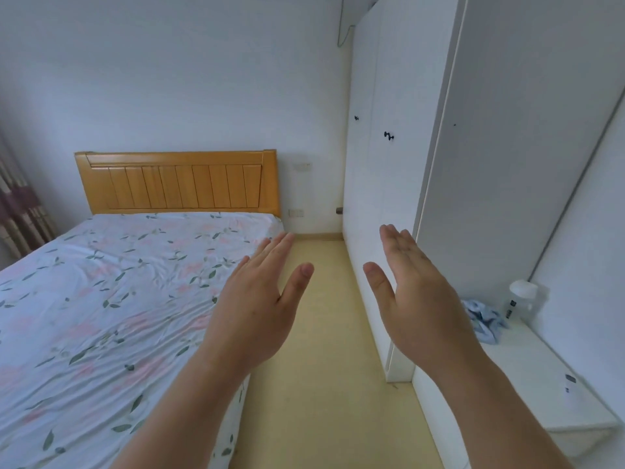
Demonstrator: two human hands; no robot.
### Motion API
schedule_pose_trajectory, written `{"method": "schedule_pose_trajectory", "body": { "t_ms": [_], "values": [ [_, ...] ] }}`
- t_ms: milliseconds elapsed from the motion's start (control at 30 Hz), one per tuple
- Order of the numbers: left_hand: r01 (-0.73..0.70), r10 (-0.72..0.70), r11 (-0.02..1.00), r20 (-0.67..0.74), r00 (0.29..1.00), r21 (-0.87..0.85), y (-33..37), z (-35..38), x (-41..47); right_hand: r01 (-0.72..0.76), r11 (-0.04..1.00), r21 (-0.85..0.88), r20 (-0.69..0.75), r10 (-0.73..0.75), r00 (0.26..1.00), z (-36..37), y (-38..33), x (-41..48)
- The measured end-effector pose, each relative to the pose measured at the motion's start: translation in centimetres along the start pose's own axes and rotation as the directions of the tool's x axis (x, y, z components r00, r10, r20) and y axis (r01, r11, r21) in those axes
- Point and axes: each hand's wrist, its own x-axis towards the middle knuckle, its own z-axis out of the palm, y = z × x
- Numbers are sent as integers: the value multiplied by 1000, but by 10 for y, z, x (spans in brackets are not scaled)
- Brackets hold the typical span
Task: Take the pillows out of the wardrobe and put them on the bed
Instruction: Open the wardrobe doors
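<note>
White doors of the wardrobe [378, 184] on the right are closed, so no pillows can be seen. Both hands are raised in front, between the bed [111, 299] and the wardrobe — the left hand [257, 299] and the right hand [416, 292] have flat, spread fingers and hold nothing. The floral sheet [67, 333] lies bare under a wooden headboard [176, 181]. On a low white shelf [541, 377] at the right stand a blue cloth [483, 319] and a bottle [521, 299].
</note>
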Motion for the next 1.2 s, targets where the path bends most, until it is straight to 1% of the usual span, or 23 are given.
{"method": "schedule_pose_trajectory", "body": {
  "t_ms": [200,333,467,567,733,800,933,1067,1200],
  "values": [
    [19,-19,1000,-16,1000,-21,-50,41,130,28,1000,0,26,-28,999,72,27,129],
    [32,-33,999,-20,999,-39,-106,83,215,29,1000,-2,65,-28,997,145,50,216],
    [43,-43,994,6,999,-105,-167,123,316,50,998,-45,81,-46,996,223,69,318],
    [48,-43,988,38,998,-149,-207,148,410,2,998,-62,100,5,995,263,81,403],
    [28,-13,977,76,997,-209,-247,190,555,-60,994,-93,104,70,992,315,112,526],
    [10,9,979,91,996,-204,-262,213,607,-95,991,-98,112,106,988,340,131,569],
    [-4,27,981,119,993,-192,-297,271,707,-123,987,-107,85,132,988,401,180,653],
    [-37,59,986,130,990,-164,-330,332,814,-148,987,-58,70,152,986,463,238,749],
    [-9,28,992,152,988,-125,-347,366,930,-146,989,-33,85,148,985,506,285,862]
  ]
}}
